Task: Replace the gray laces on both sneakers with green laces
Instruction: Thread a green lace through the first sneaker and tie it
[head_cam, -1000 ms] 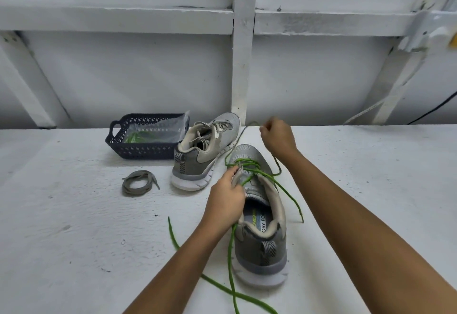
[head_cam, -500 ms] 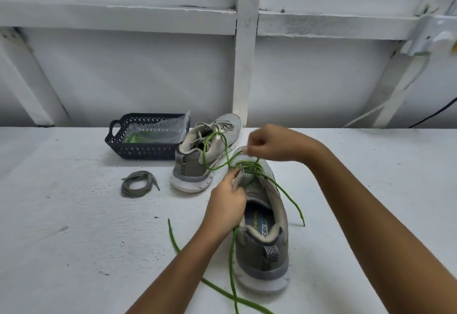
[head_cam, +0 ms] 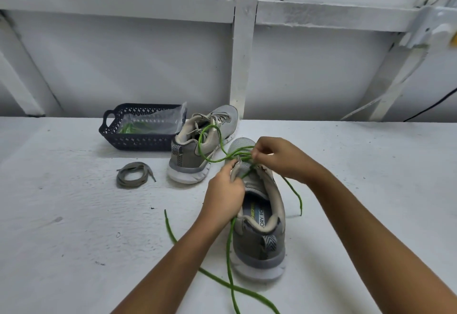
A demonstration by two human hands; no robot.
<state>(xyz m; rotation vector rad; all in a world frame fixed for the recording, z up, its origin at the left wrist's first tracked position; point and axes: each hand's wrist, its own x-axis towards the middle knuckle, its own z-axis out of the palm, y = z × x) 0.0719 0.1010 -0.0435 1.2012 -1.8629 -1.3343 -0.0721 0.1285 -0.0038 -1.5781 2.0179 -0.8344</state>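
Just beyond the left hand, whose fingers grip the sneaker, the right hand has returned, pinching the green lace, now slack: next eyelet likely.

The left hand pinches with curled fingers, while the right hand pinches just beyond the left fingertips.

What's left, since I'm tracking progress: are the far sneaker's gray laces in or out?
In: the far sneaker shows gray laces crossing its eyelets; the green lace loop merely passes in front.
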